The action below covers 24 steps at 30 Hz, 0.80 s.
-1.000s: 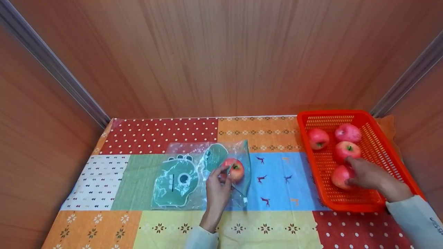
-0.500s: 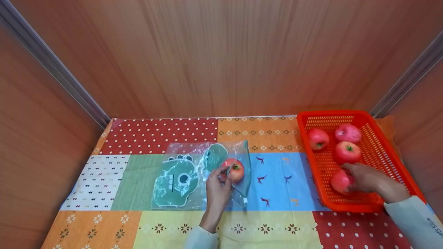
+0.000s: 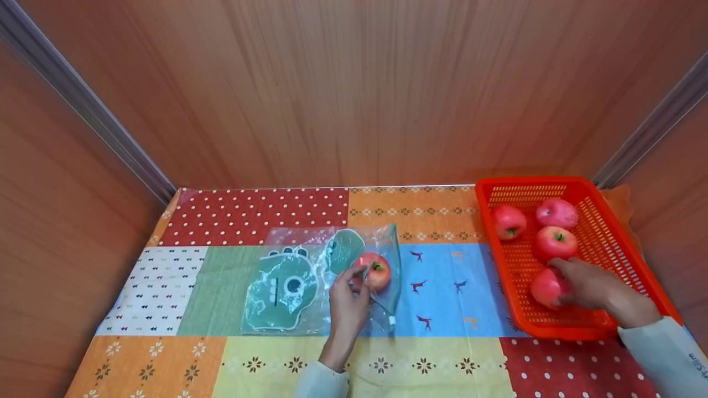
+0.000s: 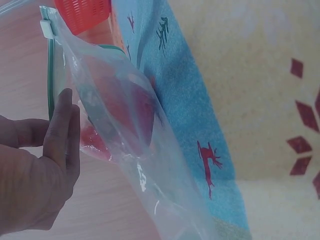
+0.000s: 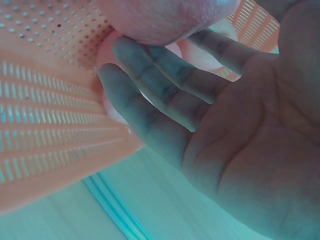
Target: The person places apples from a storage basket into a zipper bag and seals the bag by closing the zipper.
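Note:
My left hand [image 3: 349, 301] pinches the edge of a clear zip bag [image 3: 387, 243] that lies flat on the patterned cloth. Green cartoon shapes are printed on the bag, and a white slider [image 4: 47, 29] sits at one end of its green zip. One apple [image 3: 378, 273] is inside, near the mouth. Over in the orange-red basket [image 3: 517, 326], my right hand [image 3: 594, 287] grips the nearest apple [image 3: 546, 288] from its right side. From the right wrist, the fingers [image 5: 145, 112] reach under that apple, while the thumb's contact is out of sight.
Behind the gripped apple, the basket holds a left apple [image 3: 509, 222], a middle apple [image 3: 556, 243] and a back apple [image 3: 557, 213]. Wooden panels [image 3: 354, 94] enclose the table at the back and sides. The patchwork cloth [image 3: 442, 287] stretches between bag and basket.
My right hand's fingers have shifted down from beside the middle apple and closed round the nearest one, which has moved only slightly. The left hand and bag have stayed put.

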Tool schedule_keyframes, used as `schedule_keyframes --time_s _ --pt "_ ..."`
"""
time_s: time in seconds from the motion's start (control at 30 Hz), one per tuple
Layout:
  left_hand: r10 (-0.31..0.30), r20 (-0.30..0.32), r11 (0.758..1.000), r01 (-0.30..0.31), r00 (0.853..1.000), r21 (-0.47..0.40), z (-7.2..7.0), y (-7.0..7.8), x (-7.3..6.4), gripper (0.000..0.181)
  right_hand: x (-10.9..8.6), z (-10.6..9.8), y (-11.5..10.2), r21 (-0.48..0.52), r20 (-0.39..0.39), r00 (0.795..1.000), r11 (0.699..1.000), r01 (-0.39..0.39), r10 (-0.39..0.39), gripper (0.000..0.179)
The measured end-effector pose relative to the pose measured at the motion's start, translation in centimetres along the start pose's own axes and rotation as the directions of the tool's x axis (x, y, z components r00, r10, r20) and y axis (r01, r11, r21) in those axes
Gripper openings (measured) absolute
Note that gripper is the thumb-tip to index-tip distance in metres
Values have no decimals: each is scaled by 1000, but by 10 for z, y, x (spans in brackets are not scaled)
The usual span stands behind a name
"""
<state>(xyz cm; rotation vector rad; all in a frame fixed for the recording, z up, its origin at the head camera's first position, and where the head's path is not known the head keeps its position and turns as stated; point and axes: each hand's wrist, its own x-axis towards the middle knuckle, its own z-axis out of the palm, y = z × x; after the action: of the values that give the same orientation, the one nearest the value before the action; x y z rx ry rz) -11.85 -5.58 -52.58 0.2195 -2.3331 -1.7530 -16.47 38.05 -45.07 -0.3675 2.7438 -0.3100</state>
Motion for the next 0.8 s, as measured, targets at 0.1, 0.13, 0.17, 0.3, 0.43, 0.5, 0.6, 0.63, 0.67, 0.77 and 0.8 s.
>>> schedule_keyframes --time_s 0.1,0.13,0.17,0.3,0.43,0.5,0.6,0.63,0.67,0.77,0.8 --pt "-3 4 1000 3 1000 -5 0 0 0 35 -3 -3 -1 7 -5 1000 1000 -17 17 69" --pt "-5 4 1000 5 1000 -5 0 0 0 35 -4 -5 -2 3 -10 1000 1000 -19 19 72" --pt "-4 1 1000 4 1000 -4 0 0 0 35 -5 -6 -3 3 -16 1000 1000 -20 20 74" --pt "-16 -1 1000 16 1000 2 0 0 0 34 -9 -9 -6 8 -65 998 1000 -4 4 77" --pt "-10 4 1000 10 1000 -1 0 1 0 34 -13 -11 -10 25 -111 994 999 19 -16 77" --pt "-5 4 1000 5 1000 -3 0 1 0 34 -14 -13 -12 19 -128 992 1000 24 -21 77" --pt "-4 5 1000 4 1000 -11 -1 0 -1 34 -16 -15 -16 9 -148 989 1000 25 -23 80" --pt "-4 6 1000 5 1000 -13 -1 0 -1 34 -17 -16 -17 4 -154 988 1000 25 -24 81" --pt "-7 7 1000 7 1000 -15 -1 0 -1 35 -17 -17 -18 0 -163 986 1000 28 -28 82" --pt "-8 10 1000 8 1000 -18 -1 0 -1 36 -19 -18 -22 -12 -184 982 999 41 -43 84" --pt "-6 9 1000 6 1000 -16 -1 0 -1 36 -19 -19 -24 -17 -191 981 999 44 -46 85"
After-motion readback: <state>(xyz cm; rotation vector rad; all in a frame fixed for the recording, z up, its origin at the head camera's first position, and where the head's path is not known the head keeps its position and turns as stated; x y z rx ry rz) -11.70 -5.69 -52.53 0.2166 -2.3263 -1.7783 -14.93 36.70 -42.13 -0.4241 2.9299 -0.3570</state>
